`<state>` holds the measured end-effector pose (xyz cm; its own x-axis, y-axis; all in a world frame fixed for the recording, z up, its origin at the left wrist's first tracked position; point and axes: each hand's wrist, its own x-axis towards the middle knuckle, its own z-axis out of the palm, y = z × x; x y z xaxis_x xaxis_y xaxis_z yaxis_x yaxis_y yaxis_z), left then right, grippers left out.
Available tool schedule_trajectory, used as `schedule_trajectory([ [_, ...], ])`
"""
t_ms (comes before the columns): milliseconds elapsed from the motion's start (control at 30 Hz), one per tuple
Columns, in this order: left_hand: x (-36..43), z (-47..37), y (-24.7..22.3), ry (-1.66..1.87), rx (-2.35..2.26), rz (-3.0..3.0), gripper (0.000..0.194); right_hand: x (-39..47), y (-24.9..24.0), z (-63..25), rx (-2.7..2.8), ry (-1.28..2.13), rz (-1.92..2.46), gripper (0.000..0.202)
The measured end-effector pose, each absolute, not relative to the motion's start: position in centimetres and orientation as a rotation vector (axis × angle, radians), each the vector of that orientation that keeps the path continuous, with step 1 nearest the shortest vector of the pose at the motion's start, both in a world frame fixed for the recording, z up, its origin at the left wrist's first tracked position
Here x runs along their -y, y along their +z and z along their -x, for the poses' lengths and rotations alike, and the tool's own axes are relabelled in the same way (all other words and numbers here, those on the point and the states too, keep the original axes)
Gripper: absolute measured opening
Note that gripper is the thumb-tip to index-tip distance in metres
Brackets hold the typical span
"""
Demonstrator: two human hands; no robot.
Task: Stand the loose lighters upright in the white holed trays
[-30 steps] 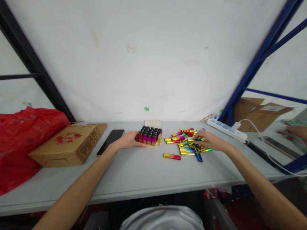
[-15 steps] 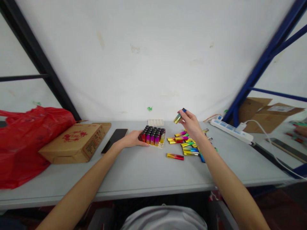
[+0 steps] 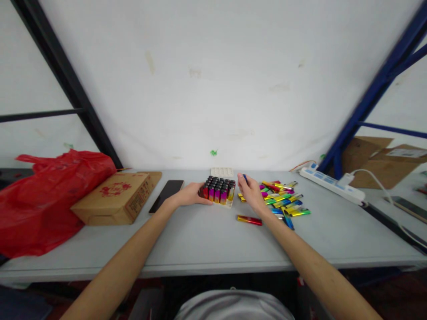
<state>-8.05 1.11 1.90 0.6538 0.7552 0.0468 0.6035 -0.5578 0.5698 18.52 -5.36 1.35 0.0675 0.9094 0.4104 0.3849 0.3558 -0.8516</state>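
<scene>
Several lighters [image 3: 217, 194] with black tops and red, purple and yellow bodies stand upright in rows in a pale tray [image 3: 229, 205]. My left hand [image 3: 191, 194] is wrapped round the left side of this block, thumb at the near side. To the right of the tray, my right hand [image 3: 251, 192] is closed on a lighter [image 3: 246, 178]; only its blue end shows, the rest hidden by the fingers. A loose heap of shiny metallic lighters [image 3: 283, 198] lies behind and right of that hand. One red and yellow lighter [image 3: 249, 220] lies apart, nearer the front.
A white moulded tray [image 3: 222, 172] rests against the wall. On the left are a black phone [image 3: 167, 195], a cardboard box [image 3: 113, 195] and a red plastic bag [image 3: 63, 200]. A white power strip [image 3: 333, 184] with a plugged cable lies at the right, near a blue frame post.
My right hand has come left and down with the lighter, to beside the tray. My left hand keeps its hold on the block. The whole view has shifted slightly.
</scene>
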Motion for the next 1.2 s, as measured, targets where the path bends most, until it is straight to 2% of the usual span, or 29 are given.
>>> schedule_trajectory([
  [133, -1.2, 8.1, 1.8, 0.381, -1.070, -2.356, 0.070, 6.1, 1.5, -18.0, 1.524, 0.353, 1.288, 0.053],
  [400, -1.2, 8.2, 1.8, 0.387, -1.051, -2.364, 0.068, 6.3, 1.2, -18.1, 1.511, 0.323, 1.342, 0.037],
  [633, -1.1, 8.1, 1.7, 0.376, -1.067, -2.363, 0.066, 7.1, 2.7, -18.8, 1.836, 0.387, 1.302, 0.039],
  [767, -1.3, 8.1, 1.4, 0.390, -1.085, -2.371, 0.069, 7.8, 3.9, -19.4, 2.077, 0.184, 1.130, 0.037],
  [867, -1.5, 8.1, 1.3, 0.389, -1.090, -2.382, 0.071, 8.0, 4.4, -20.0, 2.114, 0.051, 1.168, 0.040],
  [933, -1.6, 8.2, 1.2, 0.390, -1.086, -2.388, 0.071, 7.8, 4.5, -20.6, 2.156, 0.110, 1.236, 0.044],
  [1100, -1.6, 8.2, 1.1, 0.392, -1.089, -2.373, 0.073, 7.0, 3.7, -22.7, 2.209, 0.597, 1.229, 0.049],
  [1200, -1.6, 8.2, 1.1, 0.394, -1.087, -2.367, 0.076, 6.7, 3.2, -23.1, 2.159, 0.724, 1.194, 0.048],
])
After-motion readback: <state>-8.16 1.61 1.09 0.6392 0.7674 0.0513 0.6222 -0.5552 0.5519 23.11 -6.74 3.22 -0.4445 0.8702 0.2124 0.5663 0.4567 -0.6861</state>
